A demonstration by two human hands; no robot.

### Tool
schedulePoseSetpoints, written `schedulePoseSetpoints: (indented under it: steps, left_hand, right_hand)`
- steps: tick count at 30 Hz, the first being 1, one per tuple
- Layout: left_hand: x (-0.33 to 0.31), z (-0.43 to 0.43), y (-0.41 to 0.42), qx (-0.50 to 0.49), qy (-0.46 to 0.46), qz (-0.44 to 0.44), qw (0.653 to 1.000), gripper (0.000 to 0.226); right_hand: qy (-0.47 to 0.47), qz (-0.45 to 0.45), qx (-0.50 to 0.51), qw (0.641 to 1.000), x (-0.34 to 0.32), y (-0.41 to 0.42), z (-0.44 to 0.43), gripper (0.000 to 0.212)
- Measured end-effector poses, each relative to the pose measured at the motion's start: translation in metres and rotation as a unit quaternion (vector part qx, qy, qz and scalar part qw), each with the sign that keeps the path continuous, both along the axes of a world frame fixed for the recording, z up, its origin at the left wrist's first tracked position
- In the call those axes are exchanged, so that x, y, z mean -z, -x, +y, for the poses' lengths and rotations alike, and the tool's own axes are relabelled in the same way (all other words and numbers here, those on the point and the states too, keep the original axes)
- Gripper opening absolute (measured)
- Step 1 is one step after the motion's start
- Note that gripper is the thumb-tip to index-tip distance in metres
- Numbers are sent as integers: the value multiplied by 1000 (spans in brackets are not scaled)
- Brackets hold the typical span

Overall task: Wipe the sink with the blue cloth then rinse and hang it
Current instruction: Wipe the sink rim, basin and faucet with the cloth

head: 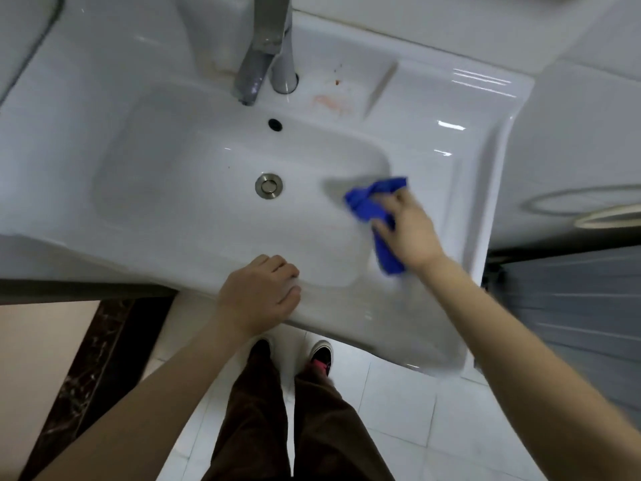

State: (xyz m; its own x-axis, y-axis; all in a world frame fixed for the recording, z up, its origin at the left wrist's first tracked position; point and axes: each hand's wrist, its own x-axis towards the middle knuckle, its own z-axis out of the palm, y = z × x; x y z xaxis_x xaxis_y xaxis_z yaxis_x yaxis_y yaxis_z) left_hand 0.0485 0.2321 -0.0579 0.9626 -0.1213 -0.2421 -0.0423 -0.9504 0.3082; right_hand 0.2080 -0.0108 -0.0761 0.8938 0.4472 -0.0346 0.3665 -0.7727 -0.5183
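From my remote station I read one head view, looking down into a white sink [433, 109].

1. Right hand [409, 230]: it is clenched around the blue cloth [367, 203], which is bunched. One end of the cloth sticks out past the fingers toward 11 o'clock, and a tail hangs below the wrist toward 6 o'clock. Hand and cloth are motion-blurred.

2. Cloth position: it lies against the inner wall of the basin on the 3 o'clock side, well apart from the drain [268, 185]. I cannot tell how firmly it presses on the ceramic.

3. Left hand [260, 296]: it rests on the front rim of the sink at 6 o'clock, fingers curled into a loose fist with nothing in it.

4. Fixtures: the metal faucet [263, 53] stands at 12 o'clock, its spout reaching over the basin. The overflow hole [275, 124] sits just below the spout, between faucet and drain.

5. Surface condition: reddish-orange stains [329, 102] mark the deck at about 1 o'clock from the drain, just right of the faucet base.

6. Below the rim, at 6 o'clock, I see brown trousers [277, 411] and dark shoes [321, 352] on a white tiled floor [399, 411].
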Motion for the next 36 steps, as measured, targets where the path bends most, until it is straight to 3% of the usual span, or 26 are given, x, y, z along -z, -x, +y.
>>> schedulePoseSetpoints:
  steps: [2,4,10,14,19,26,32,36]
  left_hand:
    - [1,0,-1,6,-3,7,1000,39]
    - [2,0,-1,12,-5,2,1000,39]
    - [2,2,1,19,-15,-19,1000,35]
    - [1,2,2,27,-17,-18,999,37]
    - [2,1,2,22,-10,-15,1000,40]
    - [2,0,2,12,-13,-27,999,39]
    - [-4,1,0,12,-15,0,1000,43]
    - [-7,0,-1,16,-13,23,1000,44]
  right_hand:
    - [15,24,-126,992,-4,59,-8,40]
    - [16,31,-165,986,-5,67,-27,40]
    - [42,-25,76,996,0,-96,-30,42]
    - [83,-44,82,992,-6,-120,-30,40]
    - [220,8,43,974,-28,-47,-53,41]
    - [199,159,-43,966,-59,126,-63,40]
    - [312,218,-3,925,-89,142,-67,21]
    - [371,266,21,889,-128,146,-65,24]
